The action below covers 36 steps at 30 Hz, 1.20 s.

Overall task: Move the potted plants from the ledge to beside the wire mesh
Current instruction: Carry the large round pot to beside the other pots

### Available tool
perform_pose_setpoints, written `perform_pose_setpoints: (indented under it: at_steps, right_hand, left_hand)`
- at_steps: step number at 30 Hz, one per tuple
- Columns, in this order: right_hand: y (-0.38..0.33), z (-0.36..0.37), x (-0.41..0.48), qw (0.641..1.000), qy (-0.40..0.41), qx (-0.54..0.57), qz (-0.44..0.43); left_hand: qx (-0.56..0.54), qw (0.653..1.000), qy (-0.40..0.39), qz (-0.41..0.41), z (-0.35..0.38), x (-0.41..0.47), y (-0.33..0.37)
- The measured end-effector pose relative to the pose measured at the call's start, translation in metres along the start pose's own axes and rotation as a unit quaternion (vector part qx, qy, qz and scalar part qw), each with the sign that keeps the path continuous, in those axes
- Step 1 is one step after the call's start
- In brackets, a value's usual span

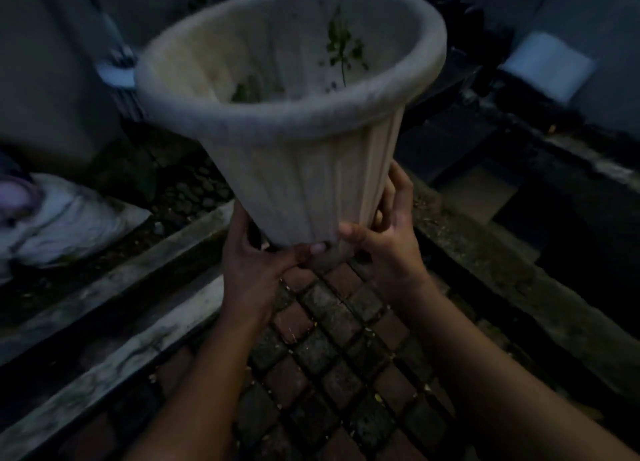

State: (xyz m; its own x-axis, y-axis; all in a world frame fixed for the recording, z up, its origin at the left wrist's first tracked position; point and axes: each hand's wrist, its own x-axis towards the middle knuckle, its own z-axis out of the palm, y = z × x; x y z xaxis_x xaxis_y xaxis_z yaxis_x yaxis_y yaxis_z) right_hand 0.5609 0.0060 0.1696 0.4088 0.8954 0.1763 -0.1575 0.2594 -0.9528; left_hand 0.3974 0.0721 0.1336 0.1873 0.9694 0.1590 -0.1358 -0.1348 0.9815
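Both hands hold a pale ribbed pot (304, 169) up in the air over the brick paving (325, 349), tilted away from the camera. The left hand (249, 270) and right hand (384, 242) clamp their fingers around its narrow base. A small green plant (343, 50) shows inside the pot

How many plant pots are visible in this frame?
1: a pale ribbed pot held up over the brick paving, gripped near its base by the left hand and right hand. The dark, blurred surroundings may hide others.
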Motion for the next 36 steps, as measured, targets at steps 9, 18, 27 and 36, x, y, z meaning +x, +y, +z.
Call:
perform_pose_setpoints:
  at_steps: [9, 18, 27, 36]
  right_hand:
    - [-0.352, 0.143, -0.026, 0.998, 0.064, -0.001, 0.019]
    - [-0.547, 0.186, -0.124, 0.978, 0.173, -0.061, -0.097]
    - [-0.667, 0.117, -0.3, 0.884, 0.365, -0.171, -0.238]
    - [-0.762, 0.049, -0.537, 0.756, 0.531, -0.219, -0.314]
  left_hand:
    - [0.003, 0.999, -0.041, -0.003, -0.017, -0.009, 0.384]
    - [-0.077, 0.973, -0.216, 0.032, -0.014, -0.059, 0.586]
    - [-0.166, 0.9, -0.388, 0.103, 0.1, -0.202, 0.674]
    - [-0.284, 0.751, -0.588, 0.101, 0.207, -0.428, 0.738]
